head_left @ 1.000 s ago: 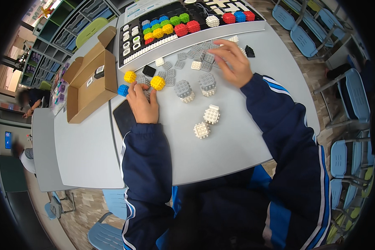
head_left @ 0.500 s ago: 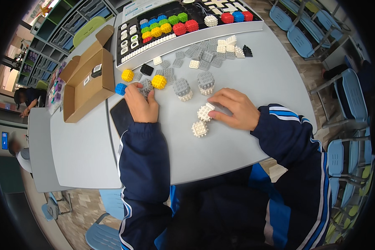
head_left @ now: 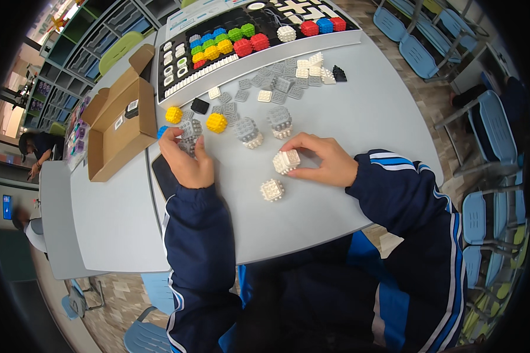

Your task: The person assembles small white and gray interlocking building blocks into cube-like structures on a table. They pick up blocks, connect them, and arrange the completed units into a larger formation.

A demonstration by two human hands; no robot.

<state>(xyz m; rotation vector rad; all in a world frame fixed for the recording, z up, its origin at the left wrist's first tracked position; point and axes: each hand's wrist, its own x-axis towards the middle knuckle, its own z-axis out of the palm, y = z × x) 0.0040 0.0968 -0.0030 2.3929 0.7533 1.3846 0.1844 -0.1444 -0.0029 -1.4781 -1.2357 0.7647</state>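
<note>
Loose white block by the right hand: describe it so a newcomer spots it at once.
On the grey table, find the right hand. Left of it, nearer the table's front edge, sits the loose white block, untouched, unlike the held white block.

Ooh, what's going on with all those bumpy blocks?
A person's right-hand grip holds a white studded block, while the left-hand grip curls around gray studded pieces. Another white block lies nearby on the table. Two gray-and-white stacks stand just beyond, and an open box of colorful blocks sits farther away.
</note>
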